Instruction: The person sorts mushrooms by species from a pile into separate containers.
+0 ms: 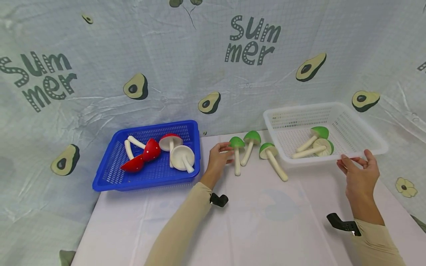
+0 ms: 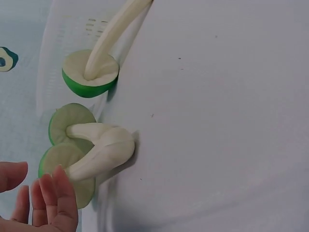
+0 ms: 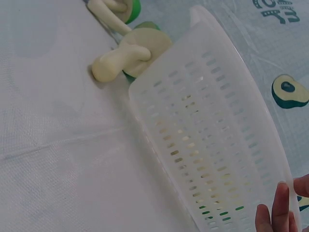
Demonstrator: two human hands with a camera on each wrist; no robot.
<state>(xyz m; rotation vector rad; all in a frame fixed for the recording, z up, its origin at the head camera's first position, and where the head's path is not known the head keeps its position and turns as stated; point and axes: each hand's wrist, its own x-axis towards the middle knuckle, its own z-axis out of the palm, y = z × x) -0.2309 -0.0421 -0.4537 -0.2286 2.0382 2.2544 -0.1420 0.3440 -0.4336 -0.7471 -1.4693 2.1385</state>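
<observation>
Three green-capped toy mushrooms lie on the table between two baskets. My left hand (image 1: 218, 160) is at the cap of the leftmost green mushroom (image 1: 237, 143), thumb and fingers apart. In the left wrist view the fingertips (image 2: 60, 186) overlap that cap; whether they touch it I cannot tell. Beside it lie a second green mushroom (image 1: 252, 137) and a third (image 1: 274, 162), the latter close to the white basket (image 1: 299, 161). My right hand (image 1: 362, 175) pinches this basket's front rim near its right corner, as the right wrist view also shows. Two green mushrooms (image 1: 320, 132) lie inside.
A blue basket (image 1: 146, 181) on the left holds several red-capped toy mushrooms (image 1: 152, 149). Behind the table hangs a pale sheet (image 1: 166, 62) printed with avocados and lettering. White cloth (image 1: 253, 229) covers the table. Each wrist wears a black camera mount (image 1: 219, 200).
</observation>
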